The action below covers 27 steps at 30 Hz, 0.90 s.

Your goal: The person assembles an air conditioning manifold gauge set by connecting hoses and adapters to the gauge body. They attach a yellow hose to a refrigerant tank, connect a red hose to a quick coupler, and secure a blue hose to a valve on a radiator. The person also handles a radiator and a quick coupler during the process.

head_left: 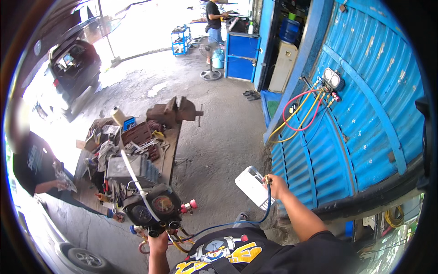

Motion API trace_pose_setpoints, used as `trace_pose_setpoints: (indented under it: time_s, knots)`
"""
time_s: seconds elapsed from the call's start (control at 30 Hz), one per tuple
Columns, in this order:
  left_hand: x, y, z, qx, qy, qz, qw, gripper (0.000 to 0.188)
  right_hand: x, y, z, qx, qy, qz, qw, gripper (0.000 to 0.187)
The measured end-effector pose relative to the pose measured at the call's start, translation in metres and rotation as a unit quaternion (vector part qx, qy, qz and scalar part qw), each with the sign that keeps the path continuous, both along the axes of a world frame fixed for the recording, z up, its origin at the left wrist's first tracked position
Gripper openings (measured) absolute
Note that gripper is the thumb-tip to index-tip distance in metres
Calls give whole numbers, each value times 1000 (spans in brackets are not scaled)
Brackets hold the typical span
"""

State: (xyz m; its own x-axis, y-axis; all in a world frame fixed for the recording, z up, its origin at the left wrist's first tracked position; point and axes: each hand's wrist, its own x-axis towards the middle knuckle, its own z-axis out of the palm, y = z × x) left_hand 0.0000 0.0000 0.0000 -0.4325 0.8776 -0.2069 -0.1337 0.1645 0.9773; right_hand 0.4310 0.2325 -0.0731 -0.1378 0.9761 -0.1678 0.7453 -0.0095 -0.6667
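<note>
Low in the view, left of the wearer's middle and in front of the near end of a cluttered wooden workbench [169, 157], a black manifold gauge set with two round dials [153, 208] is held up by the left hand [158, 243], whose fingers are curled around its lower edge beside the black knobs. A red knob [188, 206] juts from its right side, a blue knob [134, 229] from its left, and a long white strip [132, 171] runs from it up across the bench. From its underside a thin blue rubber hose [228, 224] passes in front of the wearer's black printed shirt [223, 250] and climbs to the right hand [277, 186], which is closed with its fingertips around a brass hose fitting [268, 180]. Just beside that hand is a white rectangular plastic object [251, 182]; whether the hand also grips it I cannot tell. On the bench lie a grey finned metal block [129, 169], loose wrenches and an open brown tool case [137, 133], with a rusty bench vise [169, 113] at the far end. At left, a person in a dark shirt [32, 160] holds a clear plastic bag [65, 176]. To the right, a second gauge set with red and yellow hoses [334, 80] hangs on a blue corrugated metal wall [365, 109].
</note>
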Motion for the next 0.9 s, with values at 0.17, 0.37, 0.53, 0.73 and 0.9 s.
trace_pose_setpoints:
  time_s: [0.17, 0.37, 0.53, 0.73, 0.9]
  knots:
    - [16, 64, 14, 11, 62, -49, 997, 26, 10, -7, -23, -24, 5, -59, 998, 25]
    - [73, 177, 26, 83, 96, -157, 979, 23, 63, 42, -5, -55, 112, -68, 990, 23]
    - [100, 259, 25, 38, -67, -196, 978, 25, 68, 95, 30, -63, 202, -136, 968, 18]
    - [104, 387, -3, 60, -133, -235, 961, 24, 51, 191, 59, -26, 254, -176, 951, 19]
    - [98, 509, -13, 89, -76, -279, 953, 20, 29, 292, 88, -34, 230, -228, 946, 19]
